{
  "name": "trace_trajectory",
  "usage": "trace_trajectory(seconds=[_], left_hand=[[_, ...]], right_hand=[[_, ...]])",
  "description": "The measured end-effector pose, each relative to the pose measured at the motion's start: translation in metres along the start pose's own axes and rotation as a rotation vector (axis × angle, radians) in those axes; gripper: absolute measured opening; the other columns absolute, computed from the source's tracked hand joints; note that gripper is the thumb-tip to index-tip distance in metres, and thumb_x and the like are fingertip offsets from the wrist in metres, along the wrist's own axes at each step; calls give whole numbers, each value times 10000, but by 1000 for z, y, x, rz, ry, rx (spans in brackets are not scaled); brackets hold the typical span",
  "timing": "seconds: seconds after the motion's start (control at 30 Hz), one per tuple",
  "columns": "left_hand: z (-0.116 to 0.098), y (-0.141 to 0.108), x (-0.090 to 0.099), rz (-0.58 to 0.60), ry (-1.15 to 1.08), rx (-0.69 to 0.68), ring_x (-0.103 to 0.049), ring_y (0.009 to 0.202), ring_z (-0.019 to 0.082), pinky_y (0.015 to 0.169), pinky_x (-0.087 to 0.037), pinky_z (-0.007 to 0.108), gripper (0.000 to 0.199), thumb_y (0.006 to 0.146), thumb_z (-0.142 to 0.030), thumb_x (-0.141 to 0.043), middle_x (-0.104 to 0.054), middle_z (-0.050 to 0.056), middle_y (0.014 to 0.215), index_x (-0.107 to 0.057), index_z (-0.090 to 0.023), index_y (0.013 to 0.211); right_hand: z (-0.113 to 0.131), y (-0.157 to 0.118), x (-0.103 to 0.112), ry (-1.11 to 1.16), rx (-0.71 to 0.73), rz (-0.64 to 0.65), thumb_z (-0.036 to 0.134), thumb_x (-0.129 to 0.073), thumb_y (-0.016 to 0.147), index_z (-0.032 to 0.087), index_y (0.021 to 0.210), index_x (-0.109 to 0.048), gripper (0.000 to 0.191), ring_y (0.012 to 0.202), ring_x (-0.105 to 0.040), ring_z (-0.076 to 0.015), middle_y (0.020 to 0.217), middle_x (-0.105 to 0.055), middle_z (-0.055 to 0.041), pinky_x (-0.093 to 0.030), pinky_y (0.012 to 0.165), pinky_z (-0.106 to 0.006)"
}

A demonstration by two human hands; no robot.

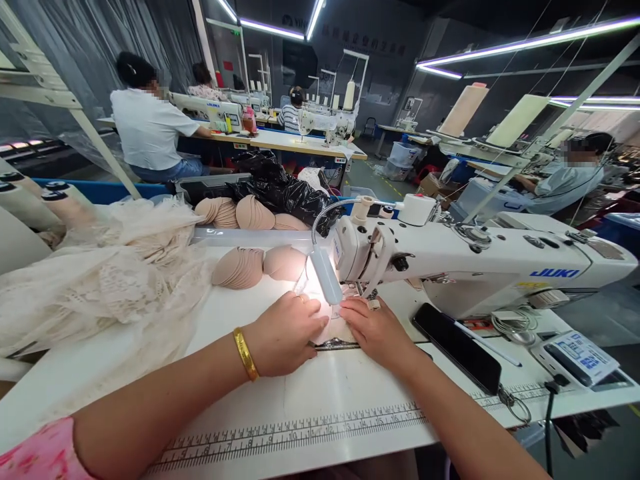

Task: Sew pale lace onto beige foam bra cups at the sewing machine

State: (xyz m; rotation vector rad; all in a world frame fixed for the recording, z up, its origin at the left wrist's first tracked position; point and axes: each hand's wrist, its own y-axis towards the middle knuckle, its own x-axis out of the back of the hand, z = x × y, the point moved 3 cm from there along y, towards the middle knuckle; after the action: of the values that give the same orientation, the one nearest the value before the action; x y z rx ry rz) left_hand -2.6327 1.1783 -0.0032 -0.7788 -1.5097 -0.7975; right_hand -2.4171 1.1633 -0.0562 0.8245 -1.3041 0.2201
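Under the head of a white sewing machine (pixel 480 267) lies a pale beige fabric piece (pixel 334 328), brightly lit by a small lamp (pixel 327 279). My left hand (pixel 287 330), with a gold bangle at the wrist, has its fingers curled and closed on the left side of that piece. On the right side, my right hand (pixel 375 327) rests with fingers stretched out flat over the fabric, close to the presser foot. The needle area is partly hidden by the lamp. Beige moulded bra cups (pixel 237 269) stand stacked just left of the machine head.
Cream lace fabric (pixel 125 287) is heaped at left. More cups (pixel 255 213) and a black plastic bag (pixel 280 183) lie behind. A phone (pixel 457 347), a white pen (pixel 493 345) and a ruler strip (pixel 300 430) are on the table (pixel 240 393). Other people sit at machines beyond.
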Motion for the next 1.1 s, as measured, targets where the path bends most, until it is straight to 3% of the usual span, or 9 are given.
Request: trace_trajectory(seconds=[0.1, 0.2, 0.37, 0.67, 0.93, 1.1], left_hand=[[2, 5, -7, -101, 41, -22, -613, 849, 273, 745, -369, 404, 72, 870, -197, -693, -681, 78, 958, -670, -190, 938], [6, 8, -17, -179, 46, -77, -624, 879, 254, 823, -336, 430, 176, 797, -56, -646, -713, 66, 1017, -648, -177, 924], [11, 10, -25, -279, -2, -149, -574, 738, 169, 847, -265, 431, 236, 765, 73, -542, -666, -22, 793, -573, -161, 770], [12, 13, -28, -346, 48, -140, -575, 731, 168, 897, -284, 450, 252, 787, 81, -529, -657, -30, 752, -579, -165, 758], [5, 13, -30, -406, 139, -107, -537, 687, 152, 920, -318, 451, 247, 755, 81, -553, -619, -42, 714, -525, -161, 719], [3, 11, -33, -427, 161, -93, -535, 687, 146, 931, -325, 453, 218, 798, 43, -588, -637, -43, 738, -545, -165, 749]], right_hand=[[1, 0, 1, 24, 14, -29, 8, -485, 974, 230, 1205, -679, 375, 1120, -685, -280, 1283, -769, -65, -483, 866, -429], [4, 1, 1, 50, 24, -17, 28, -496, 980, 238, 1263, -677, 396, 1152, -678, -291, 1278, -777, -58, -492, 833, -421], [-1, 2, -4, 16, -66, 56, 13, -480, 947, 223, 1297, -681, 455, 1106, -692, -306, 1352, -753, -64, -511, 868, -467], [-5, 3, -9, -14, -137, 125, 83, -455, 986, 206, 1455, -626, 515, 1144, -692, -331, 1348, -744, -128, -541, 958, -551], [-6, 3, -11, -39, -154, 147, 106, -477, 1000, 221, 1477, -617, 510, 1177, -686, -318, 1279, -772, -112, -545, 1006, -528], [-4, -1, 1, 16, -112, -1, 115, -459, 1025, 207, 1389, -642, 417, 1077, -687, -297, 1234, -773, -109, -582, 903, -465]])
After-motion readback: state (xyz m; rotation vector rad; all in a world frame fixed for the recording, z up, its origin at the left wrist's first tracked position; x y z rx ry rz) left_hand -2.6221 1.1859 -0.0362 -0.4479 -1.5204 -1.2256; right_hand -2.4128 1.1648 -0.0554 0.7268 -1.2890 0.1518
